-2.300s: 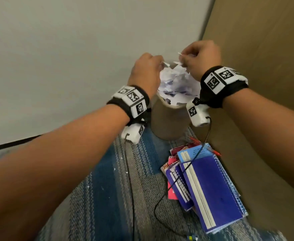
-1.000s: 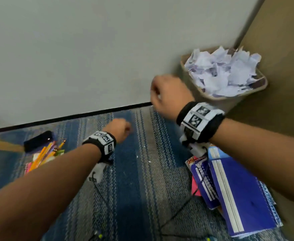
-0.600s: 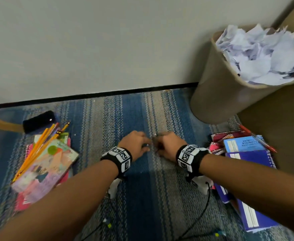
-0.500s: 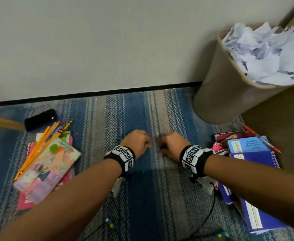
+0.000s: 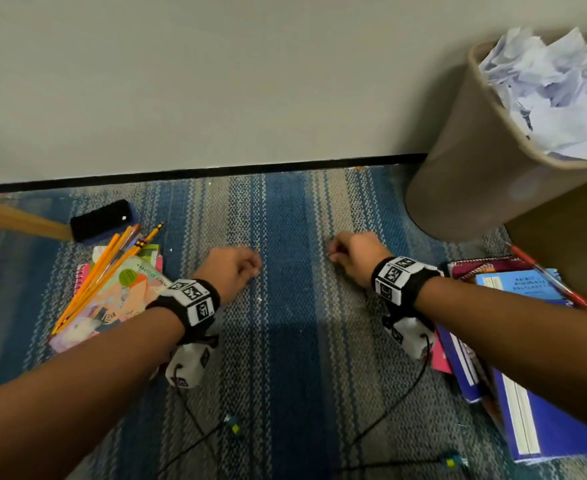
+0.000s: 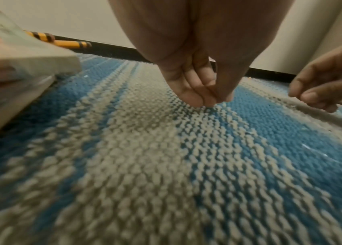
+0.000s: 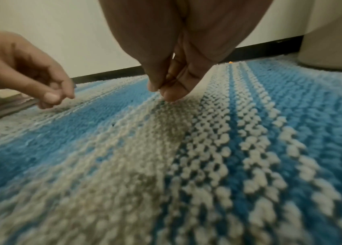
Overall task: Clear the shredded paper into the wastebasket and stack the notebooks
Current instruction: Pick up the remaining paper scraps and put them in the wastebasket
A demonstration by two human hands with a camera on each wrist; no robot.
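Observation:
A tan wastebasket (image 5: 465, 168) at the back right is heaped with shredded paper (image 5: 559, 98). Blue notebooks (image 5: 534, 420) lie in a loose pile at the right, partly under my right forearm. More notebooks (image 5: 112, 296) lie at the left with pencils on top. My left hand (image 5: 255, 270) and right hand (image 5: 332, 252) are low on the striped carpet, apart from each other. In the left wrist view, my left hand (image 6: 209, 101) has its fingertips bunched on the pile. My right hand (image 7: 163, 93) pinches thumb to fingers at the carpet. No scrap shows in either. Tiny white flecks (image 5: 259, 298) dot the carpet.
A black-headed brush (image 5: 101, 220) with a wooden handle lies at the back left. A red pen (image 5: 545, 277) rests on the right pile. A brown cabinet side (image 5: 569, 244) stands right of the basket. Wrist camera cables (image 5: 389, 407) trail over the carpet near me.
My hands left the wastebasket and came down together onto the carpet's middle. Since half a second ago they have moved apart, left hand leftward and right hand rightward.

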